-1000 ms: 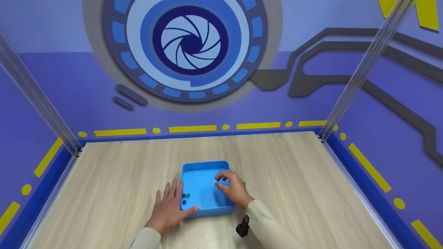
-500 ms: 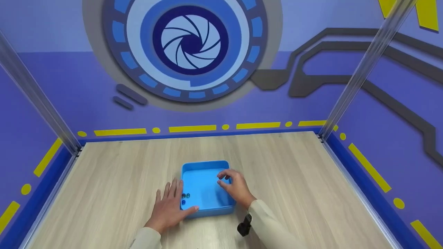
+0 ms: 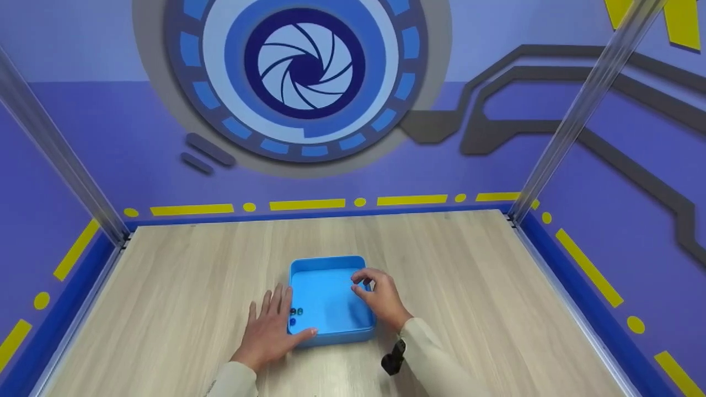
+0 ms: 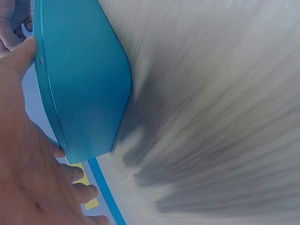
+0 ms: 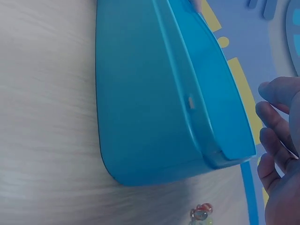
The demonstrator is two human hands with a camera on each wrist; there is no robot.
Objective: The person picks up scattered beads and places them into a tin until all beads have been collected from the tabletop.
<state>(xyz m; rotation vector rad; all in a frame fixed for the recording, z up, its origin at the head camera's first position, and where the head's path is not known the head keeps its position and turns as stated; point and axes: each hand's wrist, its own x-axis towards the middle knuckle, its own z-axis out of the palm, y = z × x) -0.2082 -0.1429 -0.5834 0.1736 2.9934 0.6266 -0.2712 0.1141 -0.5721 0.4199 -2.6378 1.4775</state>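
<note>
In the head view a blue open box [image 3: 322, 292] stands on the table. Inside its near left corner lie three small glass marbles [image 3: 294, 316], two dark or greenish and one blue. My left hand [image 3: 270, 335] rests along the box's left side, fingers straight, thumb over the front rim. Over the right wall hovers my right hand [image 3: 381, 299], fingers loosely bent and thumb apart from them; nothing shows between them. In the right wrist view, small glass marbles [image 5: 200, 214], clear with red and green, lie on the table beside the box. The head view hides these behind my right hand.
The wood-grain table [image 3: 469, 286] extends around the box. A purple-blue wall [image 3: 386, 171] with yellow marks closes the back, with side walls left and right. Clear posts [image 3: 590, 105] stand at the back corners. A black device [image 3: 393, 358] hangs at the right wrist.
My right hand has drifted a little to the right, from over the box's interior toward its right wall. My left hand, the box and the marbles inside stay in place.
</note>
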